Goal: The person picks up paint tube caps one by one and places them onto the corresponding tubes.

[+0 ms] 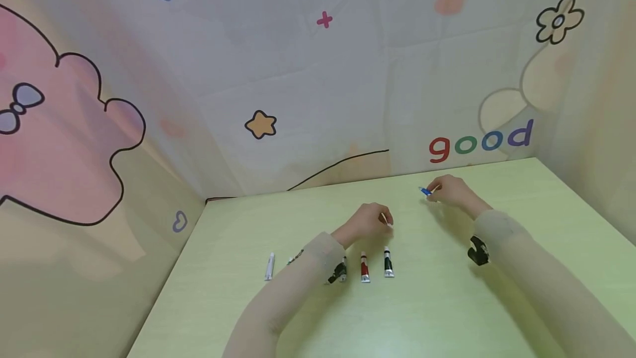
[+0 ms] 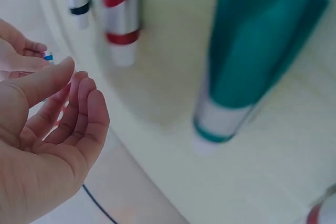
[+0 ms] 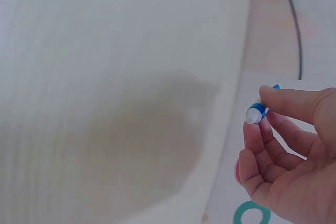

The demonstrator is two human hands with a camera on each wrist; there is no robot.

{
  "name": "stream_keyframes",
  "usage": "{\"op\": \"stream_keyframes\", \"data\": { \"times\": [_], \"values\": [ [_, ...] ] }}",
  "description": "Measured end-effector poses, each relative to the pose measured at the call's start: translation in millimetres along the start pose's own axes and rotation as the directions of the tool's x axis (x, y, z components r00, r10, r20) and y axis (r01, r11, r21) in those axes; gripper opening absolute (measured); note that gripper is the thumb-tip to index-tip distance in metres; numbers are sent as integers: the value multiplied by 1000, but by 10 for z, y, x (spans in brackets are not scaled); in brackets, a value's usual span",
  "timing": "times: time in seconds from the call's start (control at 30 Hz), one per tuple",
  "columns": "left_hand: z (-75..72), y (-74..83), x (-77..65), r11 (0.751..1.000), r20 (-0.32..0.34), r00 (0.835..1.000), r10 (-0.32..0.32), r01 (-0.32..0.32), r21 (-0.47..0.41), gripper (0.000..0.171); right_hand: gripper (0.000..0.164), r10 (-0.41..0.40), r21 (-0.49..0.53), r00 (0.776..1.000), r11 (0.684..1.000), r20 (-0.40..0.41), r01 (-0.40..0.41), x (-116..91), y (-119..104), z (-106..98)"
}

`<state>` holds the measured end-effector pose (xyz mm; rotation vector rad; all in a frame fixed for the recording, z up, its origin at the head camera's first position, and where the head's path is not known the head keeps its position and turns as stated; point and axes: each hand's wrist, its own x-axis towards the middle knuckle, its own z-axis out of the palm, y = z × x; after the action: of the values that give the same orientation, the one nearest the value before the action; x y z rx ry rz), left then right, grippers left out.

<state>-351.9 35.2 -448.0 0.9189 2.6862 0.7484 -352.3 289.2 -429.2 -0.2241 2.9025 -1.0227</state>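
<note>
Over the back right of the table, my right hand pinches a small blue paint tube between thumb and fingers. The right wrist view shows its white cap pointing away from the hand. My left hand hovers behind the row of tubes, fingers loosely curled, with nothing visible in its grasp. Nearest to it on the table are a black-banded tube and a red tube. A teal tube looms large in the left wrist view; my left wrist partly covers it in the head view.
A white tube lies at the left end of the row. My left forearm hides part of the row. Behind the pale green table hangs a printed cloth with colourful letters, close to the back edge.
</note>
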Motion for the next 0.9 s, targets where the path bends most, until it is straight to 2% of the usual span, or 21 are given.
{"op": "stream_keyframes", "data": {
  "times": [0.1, 0.27, 0.4, 0.53, 0.63, 0.73, 0.87, 0.9],
  "values": [
    [-107, 17, -7, 999, -38, 999, 24, -25, -33, 6, 38, -8, 94, 1000, 995, -21, 10, -43, -106, -96],
    [-332, 96, -69, 991, -124, 992, 20, -37, -131, 9, 48, -4, 263, 998, 965, -61, 20, -140, -350, -282],
    [-536, 168, -135, 973, -227, 973, 27, -77, -218, 12, 56, 35, 402, 994, 916, -101, 9, -222, -519, -418],
    [-741, 241, -213, 938, -325, 945, 39, -146, -313, 13, 56, 31, 539, 988, 840, -148, 54, -325, -650, -512],
    [-875, 299, -291, 902, -394, 918, 49, -210, -377, 15, 49, -17, 634, 980, 760, -199, 142, -429, -743, -568],
    [-980, 366, -393, 866, -459, 887, 53, -269, -421, 17, 36, -65, 732, 967, 641, -246, 229, -546, -850, -613],
    [-1037, 446, -534, 822, -514, 856, 47, -325, -467, 19, 21, -104, 822, 950, 478, -295, 308, -705, -1022, -625],
    [-1038, 464, -567, 810, -525, 850, 48, -341, -477, 19, 19, -110, 831, 944, 452, -310, 326, -745, -1067, -619]
  ]
}}
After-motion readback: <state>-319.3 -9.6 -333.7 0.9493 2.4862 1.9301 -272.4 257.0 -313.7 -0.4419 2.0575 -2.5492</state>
